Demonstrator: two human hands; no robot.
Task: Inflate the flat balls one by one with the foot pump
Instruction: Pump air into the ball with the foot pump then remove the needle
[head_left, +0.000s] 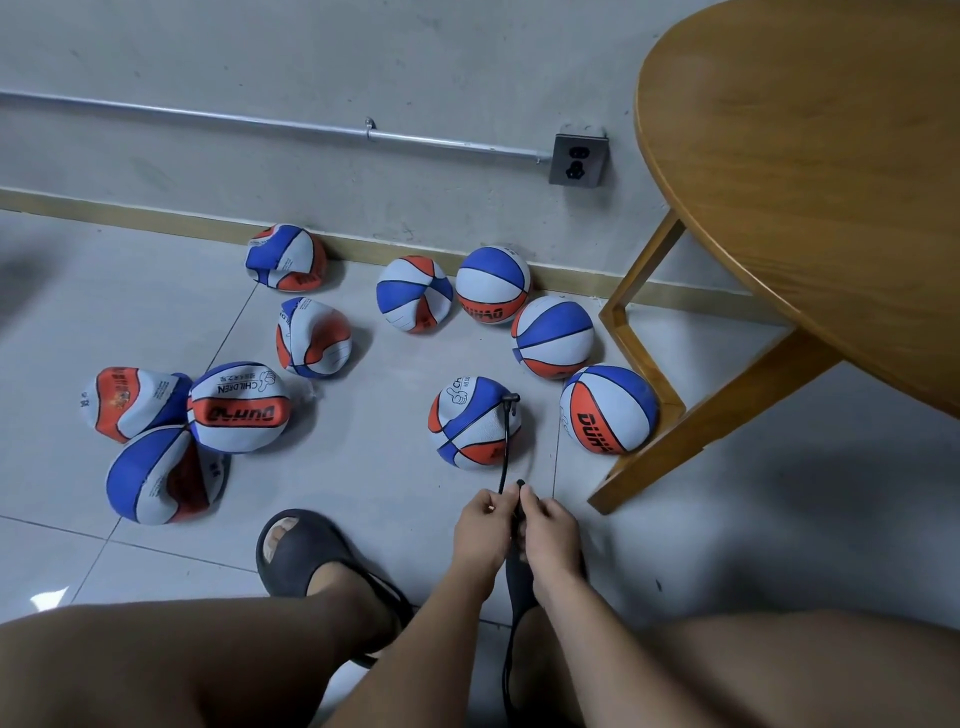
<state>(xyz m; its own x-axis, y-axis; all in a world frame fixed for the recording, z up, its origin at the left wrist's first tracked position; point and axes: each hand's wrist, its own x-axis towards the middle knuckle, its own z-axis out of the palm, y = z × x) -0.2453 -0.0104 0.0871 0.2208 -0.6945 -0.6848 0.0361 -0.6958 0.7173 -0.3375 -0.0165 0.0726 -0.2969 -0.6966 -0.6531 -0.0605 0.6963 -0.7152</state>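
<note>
Left grip and right grip both pinch the hose side by side, its axis running straight far to the ball on the floor, nozzle on its far-right side.

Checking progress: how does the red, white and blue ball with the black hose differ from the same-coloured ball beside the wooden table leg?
The red, white and blue ball with the black hose looks sagged, flattened at its base; the ball beside the wooden table leg looks round and full, with nothing attached. Both lie on the tiled floor.
</note>
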